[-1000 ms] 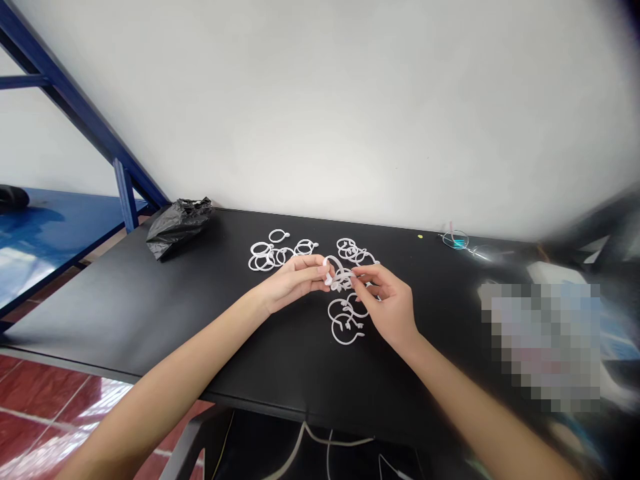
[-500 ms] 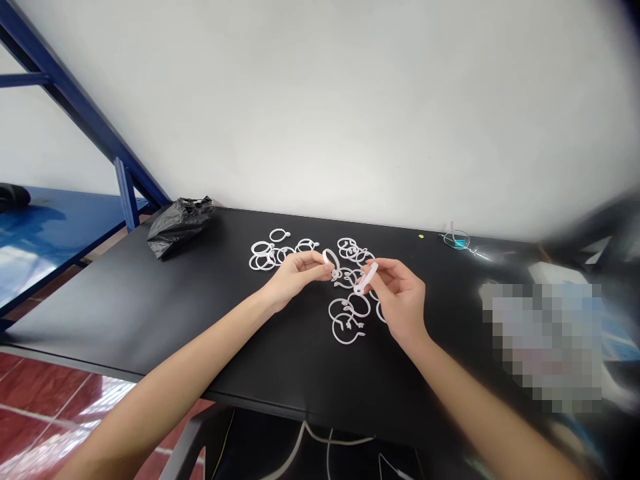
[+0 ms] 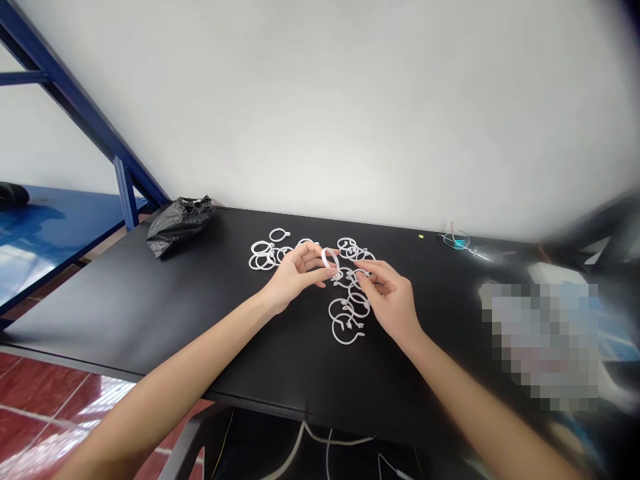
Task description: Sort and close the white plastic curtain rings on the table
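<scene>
My left hand (image 3: 300, 272) pinches a white plastic ring (image 3: 329, 260) between thumb and fingers, holding it upright above the table. Facing it, my right hand (image 3: 390, 297) has thumb and index finger closed on another white ring (image 3: 361, 280), partly hidden behind the fingers. Beneath and between both hands lies a loose cluster of similar rings with small clip-like ends, such as the open ring (image 3: 345, 329) at the front. More rings (image 3: 261, 261) lie left of my left hand, and others (image 3: 347, 245) behind the hands.
The rings lie on a black table (image 3: 220, 340) against a pale wall (image 3: 320, 120). A crumpled black plastic bag (image 3: 180, 227) sits at the back left. Toward the back right is a clear item with a round rim (image 3: 457, 240). A blurred package (image 3: 545, 347) lies at the right.
My right hand has shifted slightly left, toward my left hand. The ring at its fingertips has turned from its edge-on view. My left-hand fingers have spread a little around their ring.
</scene>
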`<action>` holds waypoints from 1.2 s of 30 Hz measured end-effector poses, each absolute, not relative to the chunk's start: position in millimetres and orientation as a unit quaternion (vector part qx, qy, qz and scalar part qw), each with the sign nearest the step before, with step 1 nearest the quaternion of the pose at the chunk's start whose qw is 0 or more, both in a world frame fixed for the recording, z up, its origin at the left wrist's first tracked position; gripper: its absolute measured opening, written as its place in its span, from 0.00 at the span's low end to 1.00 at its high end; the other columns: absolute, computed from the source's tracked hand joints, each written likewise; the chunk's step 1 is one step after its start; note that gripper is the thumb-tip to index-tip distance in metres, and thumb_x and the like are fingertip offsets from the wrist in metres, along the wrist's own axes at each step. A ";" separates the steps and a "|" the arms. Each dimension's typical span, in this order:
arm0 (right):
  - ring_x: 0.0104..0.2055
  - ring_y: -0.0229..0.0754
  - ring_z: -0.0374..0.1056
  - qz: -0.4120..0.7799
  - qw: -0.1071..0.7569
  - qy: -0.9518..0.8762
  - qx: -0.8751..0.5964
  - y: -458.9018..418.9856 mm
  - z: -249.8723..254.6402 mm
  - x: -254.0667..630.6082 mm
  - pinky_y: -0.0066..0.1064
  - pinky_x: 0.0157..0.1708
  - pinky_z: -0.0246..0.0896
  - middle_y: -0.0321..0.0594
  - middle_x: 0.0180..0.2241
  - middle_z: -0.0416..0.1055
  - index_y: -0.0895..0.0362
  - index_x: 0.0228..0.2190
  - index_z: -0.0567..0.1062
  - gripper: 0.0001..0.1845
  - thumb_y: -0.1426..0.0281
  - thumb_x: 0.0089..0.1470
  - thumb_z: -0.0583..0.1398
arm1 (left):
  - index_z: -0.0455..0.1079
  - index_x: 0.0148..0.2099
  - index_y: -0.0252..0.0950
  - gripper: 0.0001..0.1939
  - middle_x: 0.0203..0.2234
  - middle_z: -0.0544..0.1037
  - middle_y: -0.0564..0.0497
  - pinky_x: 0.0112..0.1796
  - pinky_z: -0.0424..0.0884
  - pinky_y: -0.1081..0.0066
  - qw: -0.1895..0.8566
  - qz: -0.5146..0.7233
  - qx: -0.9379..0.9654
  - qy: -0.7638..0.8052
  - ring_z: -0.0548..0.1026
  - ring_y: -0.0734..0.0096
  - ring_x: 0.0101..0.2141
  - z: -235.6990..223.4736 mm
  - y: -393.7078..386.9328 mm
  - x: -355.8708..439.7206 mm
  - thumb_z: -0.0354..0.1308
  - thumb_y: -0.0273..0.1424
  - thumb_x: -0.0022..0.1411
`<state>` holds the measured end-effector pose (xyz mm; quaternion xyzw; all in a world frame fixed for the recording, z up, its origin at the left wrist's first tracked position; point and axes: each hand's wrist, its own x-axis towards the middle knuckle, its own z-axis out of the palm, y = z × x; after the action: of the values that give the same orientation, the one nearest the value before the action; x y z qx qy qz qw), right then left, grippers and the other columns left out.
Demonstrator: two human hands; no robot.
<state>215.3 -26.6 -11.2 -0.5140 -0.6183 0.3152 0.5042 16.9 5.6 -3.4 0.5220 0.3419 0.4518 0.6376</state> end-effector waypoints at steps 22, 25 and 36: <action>0.32 0.42 0.76 0.297 0.554 -0.649 -0.429 -39.0 -8.5 205.9 0.36 0.34 0.78 0.37 0.31 0.79 0.51 0.32 0.81 0.04 0.69 0.55 0.64 | 0.71 0.41 0.35 0.20 0.37 0.77 0.49 0.40 0.77 0.67 0.630 0.446 0.557 0.308 0.76 0.68 0.40 -6.3 0.1 21.6 0.74 0.26 0.46; 0.32 0.42 0.77 0.296 0.558 -0.645 -0.431 -39.9 -8.6 205.7 0.36 0.34 0.78 0.36 0.31 0.79 0.51 0.32 0.81 0.03 0.70 0.55 0.65 | 0.70 0.44 0.35 0.22 0.39 0.77 0.49 0.42 0.76 0.65 0.621 0.445 0.573 0.298 0.76 0.69 0.38 -5.4 0.7 20.7 0.73 0.26 0.47; 0.39 0.45 0.77 0.273 0.608 -0.582 -0.465 -39.4 -5.3 208.1 0.34 0.33 0.76 0.40 0.34 0.79 0.53 0.43 0.77 0.12 0.69 0.55 0.65 | 0.69 0.53 0.36 0.15 0.44 0.70 0.42 0.48 0.65 0.54 -0.005 0.318 0.818 0.479 0.69 0.55 0.45 -6.0 24.6 -12.5 0.56 0.31 0.64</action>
<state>208.1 -39.4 -5.3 -0.4655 -0.5819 0.2731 0.6083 -12.5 24.6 -6.0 0.8180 0.4793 0.3180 -0.0052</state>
